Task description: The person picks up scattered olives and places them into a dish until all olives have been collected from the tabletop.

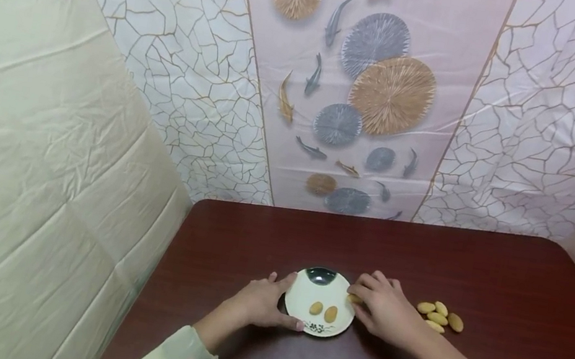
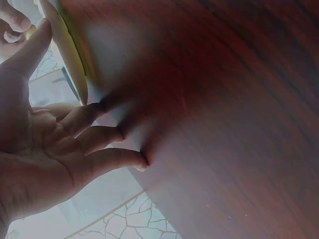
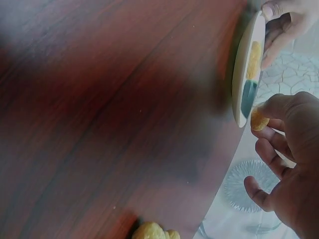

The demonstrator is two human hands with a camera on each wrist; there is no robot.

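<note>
A round white plate [image 1: 301, 300] with a dark patch at the far rim and a dark floral print at the near rim lies on the table. Two yellow oval pieces [image 1: 331, 314] rest on it. My left hand [image 1: 262, 302] spans the plate's left side, thumb and forefinger at its rim. In the left wrist view its other fingers [image 2: 119, 158] spread out fairly straight with tips at the tabletop. Over the plate's right edge, my right hand [image 1: 385, 311] pinches another yellow oval piece [image 3: 258, 119] between thumb and fingers; the other fingers are loosely bent.
Several more yellow oval pieces [image 1: 437, 317] lie in a small group on the dark red table [image 1: 518, 291], just right of my right hand. A patterned cloth backdrop [image 1: 204, 66] rises behind the table's far edge, and a pale cloth [image 1: 39, 178] hangs along the left.
</note>
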